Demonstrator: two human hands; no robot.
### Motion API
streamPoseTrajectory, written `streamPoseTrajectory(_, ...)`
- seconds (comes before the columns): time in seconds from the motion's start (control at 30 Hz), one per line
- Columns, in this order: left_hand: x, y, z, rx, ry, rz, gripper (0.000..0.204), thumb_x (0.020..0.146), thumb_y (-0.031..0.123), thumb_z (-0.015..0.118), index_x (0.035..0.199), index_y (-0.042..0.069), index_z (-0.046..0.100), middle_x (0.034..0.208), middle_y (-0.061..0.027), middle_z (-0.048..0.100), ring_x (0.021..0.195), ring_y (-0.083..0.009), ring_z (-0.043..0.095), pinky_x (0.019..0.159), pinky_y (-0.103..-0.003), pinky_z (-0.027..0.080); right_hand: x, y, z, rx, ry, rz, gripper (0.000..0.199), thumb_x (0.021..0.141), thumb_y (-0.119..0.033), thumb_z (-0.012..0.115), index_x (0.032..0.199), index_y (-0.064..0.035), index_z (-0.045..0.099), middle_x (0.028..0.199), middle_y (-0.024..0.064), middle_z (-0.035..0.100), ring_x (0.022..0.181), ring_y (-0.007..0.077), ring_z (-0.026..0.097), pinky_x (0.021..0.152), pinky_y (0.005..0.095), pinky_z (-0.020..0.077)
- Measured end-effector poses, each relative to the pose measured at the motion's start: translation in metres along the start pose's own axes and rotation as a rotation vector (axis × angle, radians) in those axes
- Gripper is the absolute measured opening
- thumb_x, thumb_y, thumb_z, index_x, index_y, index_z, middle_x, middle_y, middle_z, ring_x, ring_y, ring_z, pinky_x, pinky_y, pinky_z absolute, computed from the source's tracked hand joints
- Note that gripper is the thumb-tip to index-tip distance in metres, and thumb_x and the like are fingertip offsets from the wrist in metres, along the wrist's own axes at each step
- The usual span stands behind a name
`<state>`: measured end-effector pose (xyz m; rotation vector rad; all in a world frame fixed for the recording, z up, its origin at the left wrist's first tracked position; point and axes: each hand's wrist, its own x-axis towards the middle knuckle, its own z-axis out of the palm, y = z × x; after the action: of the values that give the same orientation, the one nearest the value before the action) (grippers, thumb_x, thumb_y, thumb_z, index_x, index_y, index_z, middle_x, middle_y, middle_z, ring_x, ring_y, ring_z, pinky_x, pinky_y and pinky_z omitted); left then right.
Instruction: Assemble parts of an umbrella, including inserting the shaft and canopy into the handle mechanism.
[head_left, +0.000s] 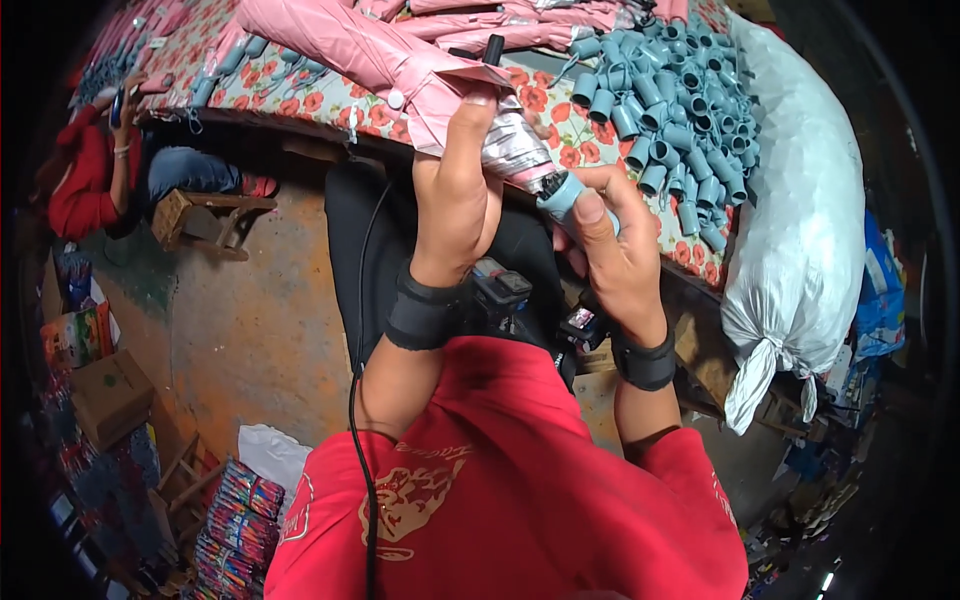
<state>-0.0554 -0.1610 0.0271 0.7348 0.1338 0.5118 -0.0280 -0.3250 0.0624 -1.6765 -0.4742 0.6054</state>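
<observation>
A pink folded umbrella (pixel 340 45) slants across the top middle, with silvery fabric (pixel 515 145) showing near its lower end. My left hand (pixel 455 205) is wrapped round it close to that end, thumb on top. A blue-grey plastic handle (pixel 565 195) sits against the end where dark metal ribs show. My right hand (pixel 622 245) grips this handle between thumb and fingers. How far the handle goes over the shaft, I cannot tell. Beyond my right hand lies a heap of similar blue-grey handles (pixel 680 110).
A table with a flowered cloth (pixel 290 105) bears more pink umbrellas (pixel 530 35). To the right lies a long white tied sack (pixel 795 200). Another person in red (pixel 85 185) sits at far left by a wooden stool (pixel 215 215). A black cable (pixel 355 400) runs along my left side.
</observation>
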Motion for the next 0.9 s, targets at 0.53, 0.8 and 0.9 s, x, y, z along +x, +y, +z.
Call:
streamPoseTrajectory(0.53, 0.006, -0.008, -0.014, -0.029, 0.029, 0.197, 0.028, 0.106, 0.024, 0.044, 0.091, 0.004, 0.056, 0.084, -0.0103, 0.06, 0.083, -0.0188, 0.055, 0.083, -0.032, 0.048, 0.013, -0.001, 0.045, 0.058, 0.084, -0.085, 0.028, 0.109, -0.03, 0.053, 0.111, -0.0023, 0.054, 0.085, 0.0061, 0.061, 0.068, 0.0107, 0.055, 0.063, 0.0255, 0.0461)
streamPoseTrajectory(0.8, -0.005, 0.002, -0.006, 0.114, 0.137, 0.095, 0.024, 0.105, 0.022, 0.046, 0.096, 0.002, 0.058, 0.093, -0.0126, 0.065, 0.083, -0.0177, 0.059, 0.078, -0.025, 0.048, 0.028, -0.005, 0.052, 0.066, 0.104, -0.09, 0.026, 0.11, -0.028, 0.05, 0.105, -0.0033, 0.054, 0.083, 0.006, 0.059, 0.068, 0.0103, 0.054, 0.063, 0.0255, 0.0463)
streamPoseTrajectory(0.9, -0.008, -0.009, -0.017, 0.126, 0.153, 0.154, 0.019, 0.104, 0.018, 0.05, 0.104, 0.003, 0.06, 0.093, -0.0081, 0.066, 0.077, -0.0129, 0.058, 0.07, -0.022, 0.046, 0.028, -0.009, 0.052, 0.04, 0.015, -0.021, 0.023, 0.109, -0.026, 0.051, 0.106, -0.0033, 0.056, 0.083, 0.0059, 0.06, 0.068, 0.0102, 0.054, 0.063, 0.0252, 0.0462)
